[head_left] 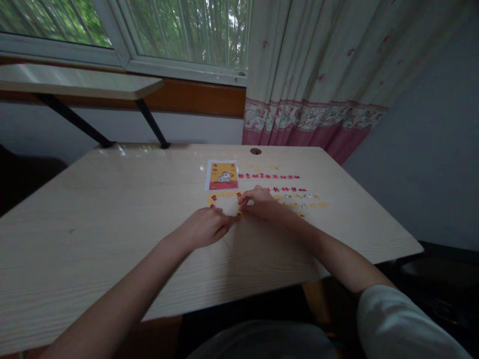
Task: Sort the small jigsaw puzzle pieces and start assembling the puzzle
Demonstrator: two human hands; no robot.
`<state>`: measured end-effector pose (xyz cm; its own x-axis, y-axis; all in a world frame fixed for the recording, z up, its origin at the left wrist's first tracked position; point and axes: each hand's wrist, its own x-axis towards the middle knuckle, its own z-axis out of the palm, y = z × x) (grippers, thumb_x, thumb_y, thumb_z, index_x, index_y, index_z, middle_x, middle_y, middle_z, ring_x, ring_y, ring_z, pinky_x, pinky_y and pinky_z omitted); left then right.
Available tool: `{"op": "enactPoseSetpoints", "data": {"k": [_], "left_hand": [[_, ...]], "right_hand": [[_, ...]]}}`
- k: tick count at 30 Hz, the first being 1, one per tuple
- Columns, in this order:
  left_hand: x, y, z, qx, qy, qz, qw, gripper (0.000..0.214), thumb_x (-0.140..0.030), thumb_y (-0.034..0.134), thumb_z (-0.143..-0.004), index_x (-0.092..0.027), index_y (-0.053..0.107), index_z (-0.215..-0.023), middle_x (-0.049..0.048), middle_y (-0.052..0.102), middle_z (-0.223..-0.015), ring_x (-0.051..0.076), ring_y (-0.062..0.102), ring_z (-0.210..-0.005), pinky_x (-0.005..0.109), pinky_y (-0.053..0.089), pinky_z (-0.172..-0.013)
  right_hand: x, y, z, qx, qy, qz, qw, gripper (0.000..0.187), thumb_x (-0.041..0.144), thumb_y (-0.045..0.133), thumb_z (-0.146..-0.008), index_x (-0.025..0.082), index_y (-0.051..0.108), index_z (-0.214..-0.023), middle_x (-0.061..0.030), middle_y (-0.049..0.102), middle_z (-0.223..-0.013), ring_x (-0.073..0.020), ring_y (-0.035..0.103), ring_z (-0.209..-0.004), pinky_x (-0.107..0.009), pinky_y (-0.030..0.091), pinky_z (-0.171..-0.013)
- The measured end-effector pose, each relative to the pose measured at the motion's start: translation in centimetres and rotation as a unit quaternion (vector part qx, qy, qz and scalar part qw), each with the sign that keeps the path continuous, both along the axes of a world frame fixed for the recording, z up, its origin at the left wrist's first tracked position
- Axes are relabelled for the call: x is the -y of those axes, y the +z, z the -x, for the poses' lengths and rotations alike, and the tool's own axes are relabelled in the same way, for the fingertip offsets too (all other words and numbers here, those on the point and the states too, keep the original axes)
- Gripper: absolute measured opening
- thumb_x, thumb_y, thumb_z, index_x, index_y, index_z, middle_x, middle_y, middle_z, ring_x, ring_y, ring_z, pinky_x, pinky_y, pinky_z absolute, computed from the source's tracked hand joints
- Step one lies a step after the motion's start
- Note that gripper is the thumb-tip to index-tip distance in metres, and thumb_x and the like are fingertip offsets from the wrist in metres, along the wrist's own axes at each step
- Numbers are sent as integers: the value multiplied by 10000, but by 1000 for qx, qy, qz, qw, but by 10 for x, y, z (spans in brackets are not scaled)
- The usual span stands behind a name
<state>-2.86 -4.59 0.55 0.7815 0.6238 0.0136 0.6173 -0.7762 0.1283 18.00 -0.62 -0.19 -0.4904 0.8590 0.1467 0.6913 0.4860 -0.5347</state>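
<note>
My left hand (206, 227) rests on the pale wooden table (112, 209) with its fingers curled in, the fingertips against the edge of a partly built yellow jigsaw (224, 200). My right hand (259, 202) lies just right of it, fingers pinched together on a small puzzle piece that I can barely make out. A reference picture card (223, 175), yellow and red with a white animal, lies just beyond the jigsaw. Rows of loose red pieces (269, 176) and yellow and white pieces (303, 200) lie to the right of my hands.
A round cable hole (256, 151) sits near the table's far edge. A floral curtain (318, 75) hangs behind at the right, a window (157, 30) and a wall shelf on black brackets (82, 85) at the left. The table's right edge drops off near a dark chair.
</note>
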Motion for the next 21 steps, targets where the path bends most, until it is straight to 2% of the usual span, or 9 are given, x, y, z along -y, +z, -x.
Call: {"op": "enactPoseSetpoints", "data": {"k": [5, 12, 21], "left_hand": [[-1, 0, 0, 6, 0, -5, 1000, 377, -215, 408, -878, -259, 597, -1202, 66, 677, -793, 206, 642, -746, 336, 508, -689], [-1, 3, -1, 9, -6, 2, 1000, 392, -187, 402, -867, -244, 595, -1203, 56, 653, -760, 196, 633, -745, 319, 499, -693], [-1, 1, 0, 30, -17, -8, 999, 383, -186, 398, -862, -229, 611, -1177, 50, 643, -734, 188, 615, -725, 304, 490, -679]], "right_hand": [[-5, 0, -5, 26, 1, -10, 1000, 93, 215, 670, -740, 201, 706, -824, -7, 697, -780, -147, 566, -801, -270, 373, -768], [-9, 6, -13, 90, -5, -15, 996, 187, 220, 599, -799, 208, 715, -945, -59, 697, -921, -197, 552, -894, -317, 376, -809], [-10, 2, -11, 97, 18, -43, 994, 160, 247, 592, -821, 209, 730, -891, -63, 706, -905, -195, 558, -869, -325, 367, -820]]}}
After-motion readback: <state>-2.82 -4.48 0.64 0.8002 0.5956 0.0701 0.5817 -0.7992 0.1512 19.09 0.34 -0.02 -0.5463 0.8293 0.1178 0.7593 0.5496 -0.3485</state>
